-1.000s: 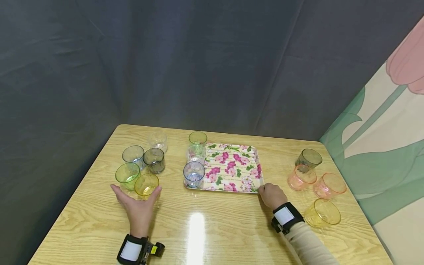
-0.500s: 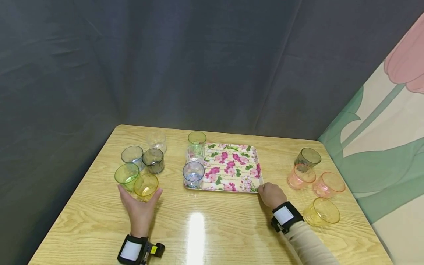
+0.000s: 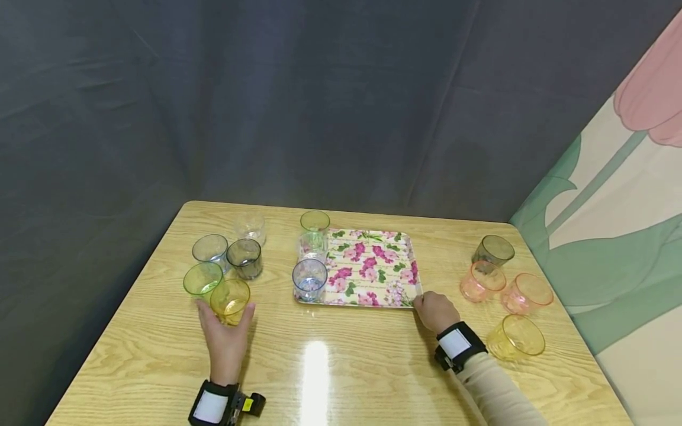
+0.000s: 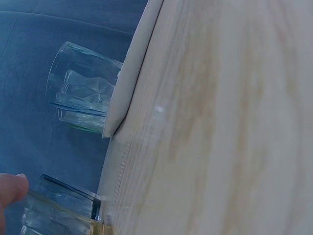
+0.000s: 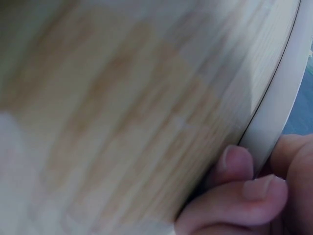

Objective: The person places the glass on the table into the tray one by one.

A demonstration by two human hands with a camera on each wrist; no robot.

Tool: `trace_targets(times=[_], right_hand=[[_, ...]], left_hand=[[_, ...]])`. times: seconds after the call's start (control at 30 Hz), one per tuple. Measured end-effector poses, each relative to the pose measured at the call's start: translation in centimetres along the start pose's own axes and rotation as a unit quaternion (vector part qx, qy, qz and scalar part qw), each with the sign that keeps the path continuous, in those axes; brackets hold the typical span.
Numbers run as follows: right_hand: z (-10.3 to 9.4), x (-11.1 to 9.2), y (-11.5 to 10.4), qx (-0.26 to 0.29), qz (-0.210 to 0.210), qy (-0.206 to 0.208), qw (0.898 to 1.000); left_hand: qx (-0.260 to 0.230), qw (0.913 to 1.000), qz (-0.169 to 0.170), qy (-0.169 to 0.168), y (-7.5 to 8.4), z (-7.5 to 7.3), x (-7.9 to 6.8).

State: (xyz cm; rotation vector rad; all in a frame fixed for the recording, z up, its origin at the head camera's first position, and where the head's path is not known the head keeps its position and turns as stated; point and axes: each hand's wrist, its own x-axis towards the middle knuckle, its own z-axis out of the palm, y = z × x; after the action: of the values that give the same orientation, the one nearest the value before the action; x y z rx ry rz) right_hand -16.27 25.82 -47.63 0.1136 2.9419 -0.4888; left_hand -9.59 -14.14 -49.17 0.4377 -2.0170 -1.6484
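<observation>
In the head view my left hand [image 3: 226, 346] has its thumb and fingers round the near side of a yellow glass [image 3: 230, 302]. The thumb [image 4: 12, 188] shows beside that glass in the left wrist view. Touching or close behind stand a green glass [image 3: 203, 279], a pale blue glass [image 3: 211, 251], a grey glass [image 3: 245, 259] and a clear one [image 3: 250, 228]. My right hand [image 3: 438, 312] grips the near right corner of a flowered tray [image 3: 373, 266], its curled fingers [image 5: 234, 198] at the tray's rim in the right wrist view.
On the tray's left side a blue glass [image 3: 309, 280], a clear glass [image 3: 312, 247] and a green glass [image 3: 315, 222] stand in a row. At the right are a dark olive glass [image 3: 494, 249], two pink glasses [image 3: 482, 281] and another yellow glass [image 3: 515, 337]. A dark curtain [image 3: 341, 106] hangs behind.
My left hand's fingers have closed in round the yellow glass, which has shifted slightly left. The right hand stays at the tray corner.
</observation>
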Motion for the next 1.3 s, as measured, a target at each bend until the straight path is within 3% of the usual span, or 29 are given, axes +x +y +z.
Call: trace_targets(times=[0.3, 0.9, 1.17, 1.3], right_hand=[[0.0, 0.3, -0.1, -0.007, -0.002, 0.003, 1.000], [-0.2, 0.0, -0.1, -0.002, -0.009, -0.002, 1.000], [-0.4, 0.1, 0.2, 0.004, -0.014, -0.013, 1.000], [-1.2, 0.0, 0.1, 0.000, -0.010, -0.009, 1.000]], left_hand=[[-0.019, 0.9996, -0.014, -0.012, -0.2, -0.3, -0.5], [-0.028, 0.9985, -0.047, -0.001, 0.4, -0.8, -0.7], [-0.033, 0.9986, -0.026, -0.031, 1.6, -1.2, -0.5], [-0.029, 0.9975, -0.019, -0.062, 2.8, -1.3, -0.5]])
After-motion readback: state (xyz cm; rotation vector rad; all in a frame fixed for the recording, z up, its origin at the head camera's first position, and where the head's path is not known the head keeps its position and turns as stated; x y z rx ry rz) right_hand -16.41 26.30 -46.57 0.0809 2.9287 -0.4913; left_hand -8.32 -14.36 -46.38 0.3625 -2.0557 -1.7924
